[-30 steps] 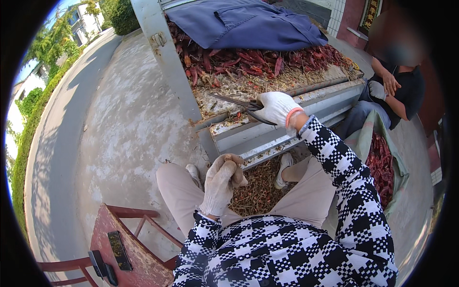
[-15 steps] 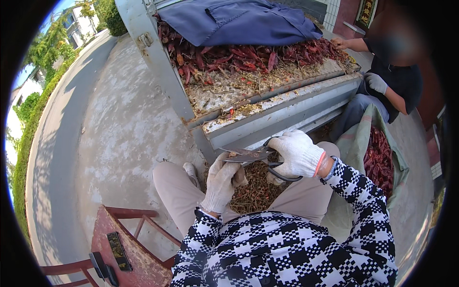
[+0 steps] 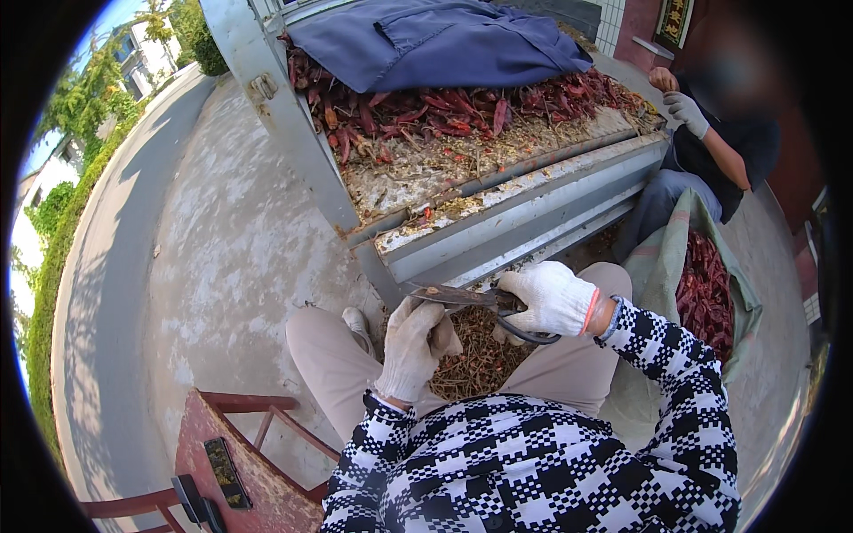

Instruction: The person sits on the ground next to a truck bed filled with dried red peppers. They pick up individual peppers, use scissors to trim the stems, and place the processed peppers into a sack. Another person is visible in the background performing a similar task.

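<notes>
My right hand point(image 3: 542, 302), in a white knit glove with an orange cuff band, grips black-handled scissors point(image 3: 458, 296). Their worn, stained blades point left and lie at the fingertips of my left hand point(image 3: 413, 351). That gloved left hand, soiled at the fingers, is closed; whatever it holds is too hidden to name. Below both hands, dry stems and red bits point(image 3: 471, 360) form a heap between my knees. Beyond them stands the metal tailgate ledge point(image 3: 524, 204) of a truck bed, littered with seeds, with dried red chillies point(image 3: 418, 115) heaped behind it.
Blue cloth point(image 3: 435, 49) covers part of the chillies. A person point(image 3: 737, 160) sits at right, one hand gloved, beside a green sack of chillies point(image 3: 702, 293). A red wooden chair point(image 3: 275, 497), with a phone point(image 3: 227, 473) and dark device point(image 3: 195, 502) on it, stands lower left.
My right hand has brought the scissors down from the tailgate ledge to my left hand, then slightly lower. The other person's hands have risen toward the truck's right corner.
</notes>
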Demonstrator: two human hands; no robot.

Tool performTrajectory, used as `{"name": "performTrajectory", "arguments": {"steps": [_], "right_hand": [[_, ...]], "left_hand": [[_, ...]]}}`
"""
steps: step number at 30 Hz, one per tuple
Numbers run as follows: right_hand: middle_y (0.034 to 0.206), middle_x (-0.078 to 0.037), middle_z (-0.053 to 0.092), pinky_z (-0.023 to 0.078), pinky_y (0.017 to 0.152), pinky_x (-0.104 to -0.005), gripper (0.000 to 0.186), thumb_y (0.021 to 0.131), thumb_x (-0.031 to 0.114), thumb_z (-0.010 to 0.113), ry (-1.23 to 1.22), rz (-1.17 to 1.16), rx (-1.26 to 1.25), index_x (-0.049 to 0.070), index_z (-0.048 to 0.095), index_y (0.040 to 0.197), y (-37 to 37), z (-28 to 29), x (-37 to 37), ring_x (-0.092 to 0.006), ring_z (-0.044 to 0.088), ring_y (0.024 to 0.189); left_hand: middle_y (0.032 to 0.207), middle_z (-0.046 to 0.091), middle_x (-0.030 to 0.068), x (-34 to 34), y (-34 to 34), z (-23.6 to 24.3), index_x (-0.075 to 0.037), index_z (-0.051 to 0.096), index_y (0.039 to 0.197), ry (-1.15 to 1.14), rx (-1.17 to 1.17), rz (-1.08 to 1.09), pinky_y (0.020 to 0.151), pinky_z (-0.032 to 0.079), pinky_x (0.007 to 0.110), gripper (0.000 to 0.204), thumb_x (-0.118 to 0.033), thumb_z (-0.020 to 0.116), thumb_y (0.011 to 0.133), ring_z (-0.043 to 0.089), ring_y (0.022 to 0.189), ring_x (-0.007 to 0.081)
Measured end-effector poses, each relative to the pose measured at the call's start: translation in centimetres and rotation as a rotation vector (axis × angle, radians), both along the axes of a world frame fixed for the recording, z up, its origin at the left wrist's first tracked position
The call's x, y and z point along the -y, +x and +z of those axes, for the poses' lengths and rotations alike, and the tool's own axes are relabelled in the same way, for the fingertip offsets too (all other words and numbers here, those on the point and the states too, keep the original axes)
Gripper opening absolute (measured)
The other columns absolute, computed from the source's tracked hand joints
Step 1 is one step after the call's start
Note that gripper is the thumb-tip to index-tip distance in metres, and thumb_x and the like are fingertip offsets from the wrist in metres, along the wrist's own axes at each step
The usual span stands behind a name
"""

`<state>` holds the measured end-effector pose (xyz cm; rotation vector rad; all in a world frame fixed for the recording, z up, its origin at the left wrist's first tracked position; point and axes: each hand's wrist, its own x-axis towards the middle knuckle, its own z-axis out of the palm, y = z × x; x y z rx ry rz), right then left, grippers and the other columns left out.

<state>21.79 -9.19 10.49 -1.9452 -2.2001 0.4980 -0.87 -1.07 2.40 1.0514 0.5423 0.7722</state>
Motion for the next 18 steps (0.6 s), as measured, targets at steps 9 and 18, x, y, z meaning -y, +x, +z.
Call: {"name": "performTrajectory", "arguments": {"steps": [9,18], "right_hand": [[0.068,-0.021,0.064,0.053,0.064,-0.0503,0.048,0.088,0.053,0.064,0.035,0.126,0.213,0.005,0.066,0.091,1.6,1.4,-2.0,-0.0429,0.066,0.068],[0.084,-0.02,0.073,0.057,0.076,-0.0478,0.047,0.088,0.047,0.062,0.071,-0.113,0.469,0.003,0.076,0.098,-0.2,6.9,-11.4,-0.039,0.072,0.082]], "left_hand": [[0.062,0.05,0.004,0.4,-0.2,-0.2,0.004,0.061,0.11,-0.033,0.032,-0.037,0.052,0.049,0.029,0.027,-0.02,0.055,0.098,0.052,0.052,0.0156],[0.069,0.054,0.0051,0.6,-0.8,1.0,0.002,0.059,0.112,-0.272,0.16,-0.041,0.058,0.053,0.029,0.024,-0.019,0.058,0.1,0.055,0.059,0.0146]]}}
